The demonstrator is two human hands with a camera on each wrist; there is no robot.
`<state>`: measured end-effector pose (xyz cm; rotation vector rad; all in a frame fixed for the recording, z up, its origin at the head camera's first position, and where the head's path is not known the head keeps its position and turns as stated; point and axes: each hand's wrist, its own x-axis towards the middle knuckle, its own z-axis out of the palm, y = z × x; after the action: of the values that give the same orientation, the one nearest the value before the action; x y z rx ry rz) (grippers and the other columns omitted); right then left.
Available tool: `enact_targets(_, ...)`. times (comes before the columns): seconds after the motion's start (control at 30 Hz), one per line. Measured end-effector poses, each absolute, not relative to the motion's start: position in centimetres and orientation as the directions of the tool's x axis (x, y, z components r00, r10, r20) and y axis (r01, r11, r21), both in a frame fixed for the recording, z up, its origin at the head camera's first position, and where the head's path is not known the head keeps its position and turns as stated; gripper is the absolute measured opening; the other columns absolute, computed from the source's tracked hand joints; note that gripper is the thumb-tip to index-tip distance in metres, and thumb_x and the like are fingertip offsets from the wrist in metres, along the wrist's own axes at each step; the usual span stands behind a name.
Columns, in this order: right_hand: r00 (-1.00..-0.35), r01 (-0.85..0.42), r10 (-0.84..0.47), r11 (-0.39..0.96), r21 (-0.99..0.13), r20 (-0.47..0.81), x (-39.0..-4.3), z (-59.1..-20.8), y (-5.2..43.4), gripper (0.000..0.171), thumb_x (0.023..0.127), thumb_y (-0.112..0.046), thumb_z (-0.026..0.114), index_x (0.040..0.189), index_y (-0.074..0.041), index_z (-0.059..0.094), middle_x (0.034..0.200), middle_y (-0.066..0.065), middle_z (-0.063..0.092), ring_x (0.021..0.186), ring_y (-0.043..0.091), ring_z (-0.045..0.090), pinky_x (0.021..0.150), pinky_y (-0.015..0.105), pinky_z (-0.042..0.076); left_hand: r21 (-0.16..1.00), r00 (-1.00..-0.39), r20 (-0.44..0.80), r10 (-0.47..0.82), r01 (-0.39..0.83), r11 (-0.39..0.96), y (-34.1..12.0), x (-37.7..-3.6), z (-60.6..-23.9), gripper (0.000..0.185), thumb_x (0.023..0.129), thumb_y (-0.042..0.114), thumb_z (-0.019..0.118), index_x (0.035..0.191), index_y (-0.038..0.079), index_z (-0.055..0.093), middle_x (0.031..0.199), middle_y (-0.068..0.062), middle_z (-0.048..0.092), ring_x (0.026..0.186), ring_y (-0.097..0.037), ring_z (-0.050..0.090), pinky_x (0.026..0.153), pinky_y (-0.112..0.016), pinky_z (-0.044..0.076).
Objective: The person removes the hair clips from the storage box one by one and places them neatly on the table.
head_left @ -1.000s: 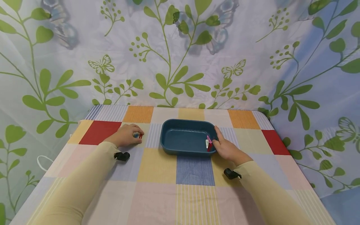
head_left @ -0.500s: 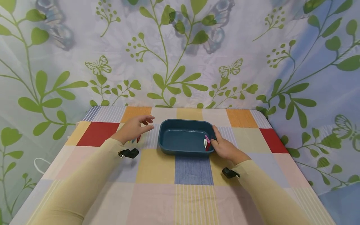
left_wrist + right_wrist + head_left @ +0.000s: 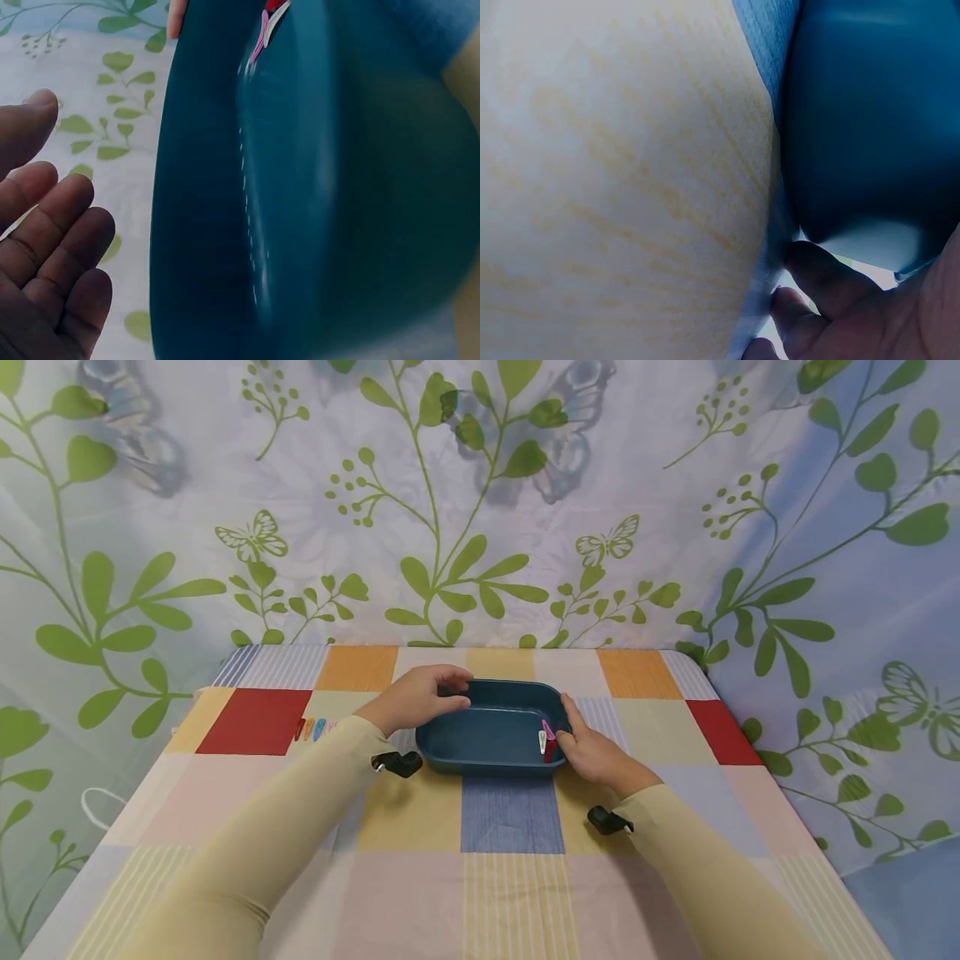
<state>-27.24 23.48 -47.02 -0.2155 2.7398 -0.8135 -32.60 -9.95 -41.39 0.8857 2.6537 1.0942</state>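
A dark blue tray (image 3: 480, 752) sits mid-table. My right hand (image 3: 581, 745) grips its right rim; the thumb holds pink, white and red hair clips (image 3: 546, 739) against the inner wall. In the right wrist view its fingers (image 3: 817, 300) curl beside the tray's outer wall (image 3: 870, 127). My left hand (image 3: 448, 687) hovers at the tray's far left corner. In the left wrist view this hand (image 3: 52, 247) is relaxed, just apart from the tray (image 3: 300, 195), with the clips (image 3: 264, 26) at the far rim.
Several small hair clips (image 3: 313, 728) in red, orange and blue lie in a row on the checked tablecloth (image 3: 510, 827), left of the tray. A leaf-patterned curtain (image 3: 480, 510) hangs close behind the table. Both forearms lie across the near half.
My left hand has lifted off the clips on the cloth at the left and moved right to the tray's far left corner. The right hand has stayed on the tray's right rim.
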Motion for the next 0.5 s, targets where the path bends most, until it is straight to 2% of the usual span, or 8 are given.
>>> enact_targets(0.2,-0.952,-0.063,-0.215,0.833,-0.550,-0.217,-27.2,-47.0,23.5,0.072,0.112,-0.035,0.029,0.169,-0.018,-0.011,0.170,0.028,0.024,0.151,0.049,0.039,0.125,0.064,0.028,0.661,-0.803,0.056,0.593,0.475,0.581,-6.9,-33.3,-41.7,0.048,0.101,0.032,0.072,0.144,0.012,0.062,0.130,-0.006,0.072,0.123,-0.021,0.066,0.109,-0.043,0.050)
enact_targets(0.5,-0.953,-0.069,-0.219,0.830,-0.553,-0.210,-27.4,-47.1,23.6,0.072,0.112,-0.036,0.029,0.169,-0.019,-0.011,0.168,0.029,0.029,0.149,0.049,0.043,0.123,0.064,0.030,0.653,-0.756,-0.015,0.655,0.488,0.579,-2.7,-33.9,-42.0,0.051,0.102,0.032,0.072,0.146,0.007,0.061,0.135,-0.012,0.071,0.125,-0.023,0.067,0.109,-0.042,0.052)
